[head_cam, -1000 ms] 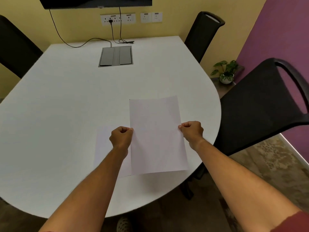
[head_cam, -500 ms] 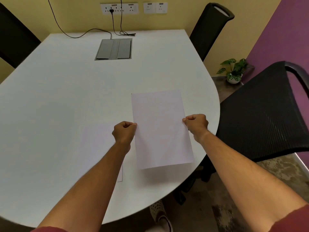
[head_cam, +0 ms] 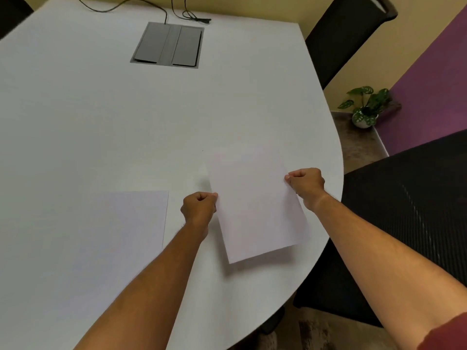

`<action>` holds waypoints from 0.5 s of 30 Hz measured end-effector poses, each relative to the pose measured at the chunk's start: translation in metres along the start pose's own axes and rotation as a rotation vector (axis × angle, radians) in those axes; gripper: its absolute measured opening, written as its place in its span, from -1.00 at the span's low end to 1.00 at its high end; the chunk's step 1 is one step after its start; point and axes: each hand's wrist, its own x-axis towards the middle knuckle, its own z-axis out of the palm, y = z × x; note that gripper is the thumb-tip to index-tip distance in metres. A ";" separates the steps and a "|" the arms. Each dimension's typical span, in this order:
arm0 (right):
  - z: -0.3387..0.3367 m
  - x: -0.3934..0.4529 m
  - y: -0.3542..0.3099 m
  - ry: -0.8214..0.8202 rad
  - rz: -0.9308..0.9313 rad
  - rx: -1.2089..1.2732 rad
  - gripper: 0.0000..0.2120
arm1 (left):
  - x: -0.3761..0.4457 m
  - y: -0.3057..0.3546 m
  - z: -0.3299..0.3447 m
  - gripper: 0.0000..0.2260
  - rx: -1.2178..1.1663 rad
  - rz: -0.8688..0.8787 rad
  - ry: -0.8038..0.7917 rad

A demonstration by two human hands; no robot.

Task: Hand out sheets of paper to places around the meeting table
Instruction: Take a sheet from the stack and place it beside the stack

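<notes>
I hold one white sheet of paper (head_cam: 255, 205) just above the white meeting table (head_cam: 101, 122), near its rounded right edge. My left hand (head_cam: 199, 207) pinches the sheet's left edge and my right hand (head_cam: 307, 184) pinches its right edge. The sheet is turned a little, its near corner casting a shadow on the table. A second white sheet (head_cam: 121, 238) lies flat on the table to the left, partly under my left forearm.
A black mesh chair (head_cam: 409, 223) stands close at the table's right edge; another black chair (head_cam: 346, 34) is at the far right. A grey cable box (head_cam: 168, 45) with cables sits in the table. A potted plant (head_cam: 366, 107) is on the floor.
Both hands have carried the held sheet to the right, away from the sheet lying on the table, toward the black chair. The view has tilted down and closer to the table.
</notes>
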 end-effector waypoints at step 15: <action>0.035 0.130 -0.006 -0.289 -0.146 -0.289 -0.97 | 0.014 -0.040 0.065 -0.91 -0.067 -0.176 0.103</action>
